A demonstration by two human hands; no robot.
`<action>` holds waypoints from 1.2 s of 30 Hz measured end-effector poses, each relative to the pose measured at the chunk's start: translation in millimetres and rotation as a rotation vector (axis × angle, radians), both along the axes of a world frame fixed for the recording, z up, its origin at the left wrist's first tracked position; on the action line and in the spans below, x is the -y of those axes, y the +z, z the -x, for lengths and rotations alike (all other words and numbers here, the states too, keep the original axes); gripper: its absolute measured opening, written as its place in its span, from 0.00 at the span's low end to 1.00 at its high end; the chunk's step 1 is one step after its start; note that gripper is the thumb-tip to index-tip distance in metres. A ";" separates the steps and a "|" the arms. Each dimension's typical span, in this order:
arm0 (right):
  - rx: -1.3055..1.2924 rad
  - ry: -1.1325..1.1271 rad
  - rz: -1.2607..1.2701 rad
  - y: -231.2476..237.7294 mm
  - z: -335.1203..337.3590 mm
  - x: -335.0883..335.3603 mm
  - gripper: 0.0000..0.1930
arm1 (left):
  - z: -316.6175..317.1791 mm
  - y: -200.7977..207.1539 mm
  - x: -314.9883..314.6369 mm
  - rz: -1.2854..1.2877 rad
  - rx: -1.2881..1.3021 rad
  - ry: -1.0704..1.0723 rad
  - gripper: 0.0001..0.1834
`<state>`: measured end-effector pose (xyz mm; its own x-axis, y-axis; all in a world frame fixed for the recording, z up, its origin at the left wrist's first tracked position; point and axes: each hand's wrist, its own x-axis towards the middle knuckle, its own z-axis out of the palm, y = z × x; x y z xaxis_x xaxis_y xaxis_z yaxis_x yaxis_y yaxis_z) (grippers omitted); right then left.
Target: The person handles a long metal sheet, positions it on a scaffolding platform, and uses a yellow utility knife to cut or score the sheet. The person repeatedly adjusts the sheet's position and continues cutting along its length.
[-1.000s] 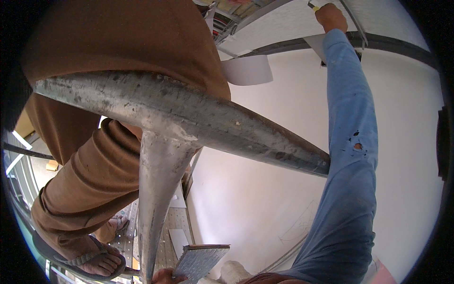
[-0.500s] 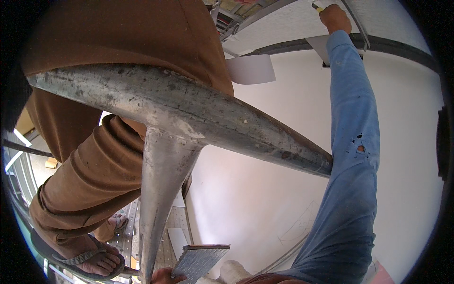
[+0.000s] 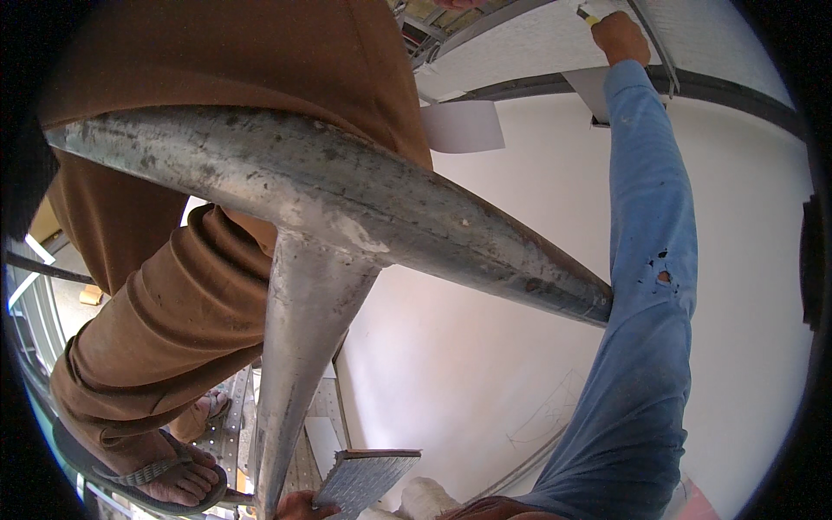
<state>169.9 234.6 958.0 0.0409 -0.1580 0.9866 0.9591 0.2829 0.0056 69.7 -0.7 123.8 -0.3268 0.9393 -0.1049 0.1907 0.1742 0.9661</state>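
My right hand (image 3: pixel 620 39), at the end of a long blue sleeve with a torn hole, reaches far up at the top right. Its fingers are closed round a small tool with a yellow and dark handle (image 3: pixel 589 16), held near a pale textured panel (image 3: pixel 520 39). The tool's working end is too small to make out. At the lower edge, my left hand (image 3: pixel 299 505) shows only in part. It grips a flat grey rectangular board (image 3: pixel 368 477) with a streaked, speckled face.
A thick worn metal pipe (image 3: pixel 329 191) crosses close in front, with another branching downward. Behind it are a person's legs in brown trousers (image 3: pixel 173 321) and a sandalled foot (image 3: pixel 178 477). A white wall (image 3: pixel 485 329) fills the right. Perforated metal planks (image 3: pixel 303 468) lie below.
My right hand with the small tool has shifted slightly right and down. The pipe's downward branch sits slightly farther right in view. The board has hardly moved.
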 end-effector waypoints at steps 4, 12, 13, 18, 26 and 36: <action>-0.003 -0.002 -0.008 4.1 -2.8 -3.3 0.19 | -0.3 2.9 0.9 0.003 0.050 0.013 0.25; 0.022 0.011 -0.058 11.0 -9.0 -11.6 0.20 | 0.8 -16.5 -6.3 0.022 -0.085 0.026 0.23; 0.025 0.013 -0.062 10.4 -9.3 -11.6 0.19 | 1.1 -17.7 -6.5 0.032 -0.090 0.028 0.23; 0.037 0.027 -0.077 6.7 -10.4 -7.9 0.18 | 1.3 -13.6 -2.6 -0.058 -0.033 0.001 0.24; 0.092 0.092 -0.149 -0.7 -14.1 -2.5 0.14 | -0.8 3.4 -0.1 0.015 -0.005 0.013 0.26; 0.138 0.047 -0.182 4.1 -19.7 -3.1 0.15 | 0.6 -23.1 -7.7 0.001 -0.093 0.019 0.25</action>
